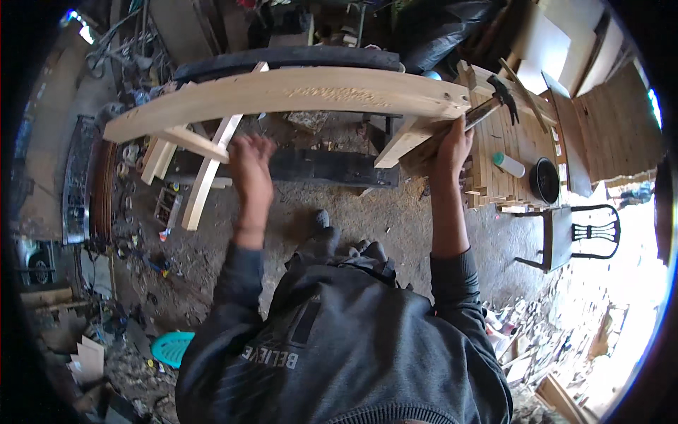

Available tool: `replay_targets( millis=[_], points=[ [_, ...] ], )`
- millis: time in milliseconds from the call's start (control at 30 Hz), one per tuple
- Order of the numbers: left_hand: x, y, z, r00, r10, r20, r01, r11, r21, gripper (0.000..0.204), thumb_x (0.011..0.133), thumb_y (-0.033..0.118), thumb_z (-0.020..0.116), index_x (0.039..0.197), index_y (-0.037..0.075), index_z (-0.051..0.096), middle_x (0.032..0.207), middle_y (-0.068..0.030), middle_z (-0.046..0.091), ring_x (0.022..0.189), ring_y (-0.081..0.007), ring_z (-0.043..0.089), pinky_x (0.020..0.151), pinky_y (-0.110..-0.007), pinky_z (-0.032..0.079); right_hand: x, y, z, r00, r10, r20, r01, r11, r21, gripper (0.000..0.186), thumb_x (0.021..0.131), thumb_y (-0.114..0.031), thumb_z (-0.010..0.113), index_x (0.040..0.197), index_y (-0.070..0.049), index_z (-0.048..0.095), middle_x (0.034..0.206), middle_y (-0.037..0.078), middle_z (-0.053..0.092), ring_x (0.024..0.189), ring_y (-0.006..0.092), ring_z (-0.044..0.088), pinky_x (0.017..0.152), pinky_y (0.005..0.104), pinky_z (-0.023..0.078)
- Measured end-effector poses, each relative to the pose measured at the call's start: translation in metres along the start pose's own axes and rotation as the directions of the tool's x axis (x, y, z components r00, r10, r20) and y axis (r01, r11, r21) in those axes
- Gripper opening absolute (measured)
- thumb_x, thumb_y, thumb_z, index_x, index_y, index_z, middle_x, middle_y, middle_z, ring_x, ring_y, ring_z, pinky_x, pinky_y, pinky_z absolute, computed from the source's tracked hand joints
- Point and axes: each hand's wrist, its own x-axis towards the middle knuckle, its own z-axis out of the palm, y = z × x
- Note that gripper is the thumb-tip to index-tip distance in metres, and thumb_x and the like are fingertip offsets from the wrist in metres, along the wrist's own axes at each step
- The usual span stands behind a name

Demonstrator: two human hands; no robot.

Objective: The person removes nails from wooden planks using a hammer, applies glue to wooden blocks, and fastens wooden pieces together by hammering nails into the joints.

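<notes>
A long, slightly curved pale wooden board [282, 92] spans the view in front of me, with shorter wooden pieces joined at its two ends. My left hand [252, 166] is beside the end of a short crosspiece [191, 143], its fingers loosely apart, and I see nothing held in it. At the right end of the board, my right hand [453, 150] is closed around the handle of a claw hammer [503, 99]. The hammer's dark head points away to the right. That hand is close against the short end piece [411, 140], and its palm side is hidden.
Dark beams [332, 168] lie below and behind the frame. To the right, a stack of planks [487, 159] bears a white bottle with a green cap [508, 165] and a black bowl [544, 180]. A dark chair [558, 239] stands nearby. Debris and a teal plastic item [171, 348] lie left.
</notes>
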Motion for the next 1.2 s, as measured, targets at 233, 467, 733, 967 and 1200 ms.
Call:
replay_targets(
  millis=[233, 467, 733, 967, 1200],
  points=[
    [-0.047, 0.074, 0.174, 0.271, 0.306, 0.913, -0.886, 0.45, 0.112, 0.009, 0.092, 0.003, 0.067, 0.101, 0.006, 0.07, 0.092, -0.009, 0.065, 0.084, -0.0193, 0.066, 0.073, -0.032, 0.053, 0.001, 0.008, 0.0, 0.998, 0.014, -0.059, -0.012, 0.999, 0.042, 0.029, 0.105, -0.029, 0.057, 0.12, -0.004, 0.056, 0.102, 0.004, 0.064, 0.089, 0.0109, 0.059, 0.08, 0.0296, 0.05],
    [0.032, 0.04, 0.27, 0.097, -0.021, 0.995, -0.888, 0.449, 0.096, 0.008, 0.09, 0.007, 0.072, 0.097, 0.003, 0.071, 0.091, -0.0045, 0.068, 0.086, -0.0151, 0.066, 0.079, -0.03, 0.052, -0.005, -0.042, -0.051, 0.972, 0.088, 0.219, 0.056, 0.815, -0.577, 0.032, 0.101, -0.028, 0.063, 0.116, 0.0, 0.057, 0.082, 0.006, 0.063, 0.073, 0.0122, 0.057, 0.066, 0.0313, 0.048],
    [0.044, 0.03, 0.279, 0.083, -0.084, 0.993, -0.861, 0.495, 0.114, 0.005, 0.091, 0.008, 0.071, 0.094, 0.003, 0.072, 0.088, -0.003, 0.069, 0.084, -0.0146, 0.067, 0.078, -0.03, 0.053, -0.047, -0.154, -0.098, 0.906, 0.031, 0.422, 0.328, 0.578, -0.747, 0.028, 0.098, -0.02, 0.065, 0.113, 0.001, 0.055, 0.07, 0.01, 0.058, 0.06, 0.0134, 0.053, 0.055, 0.0321, 0.044],
    [0.041, 0.03, 0.277, 0.061, -0.04, 0.997, -0.888, 0.454, 0.073, 0.004, 0.092, 0.006, 0.07, 0.094, 0.003, 0.07, 0.087, -0.0048, 0.068, 0.082, -0.0167, 0.067, 0.076, -0.031, 0.053, -0.043, -0.214, -0.05, 0.773, 0.129, 0.622, 0.521, 0.432, -0.737, 0.023, 0.1, -0.016, 0.06, 0.112, 0.001, 0.052, 0.067, 0.015, 0.061, 0.059, 0.0243, 0.063, 0.056, 0.0366, 0.046],
    [0.043, 0.029, 0.276, 0.028, 0.006, 1.0, -0.905, 0.425, 0.023, 0.004, 0.092, 0.005, 0.07, 0.094, 0.002, 0.07, 0.085, -0.006, 0.067, 0.081, -0.0197, 0.067, 0.074, -0.032, 0.053, -0.029, -0.224, -0.055, 0.772, 0.207, 0.601, 0.52, 0.338, -0.785, 0.018, 0.101, -0.017, 0.06, 0.108, -0.001, 0.056, 0.067, 0.01, 0.059, 0.057, 0.0162, 0.055, 0.054, 0.0345, 0.043]
  ],
)
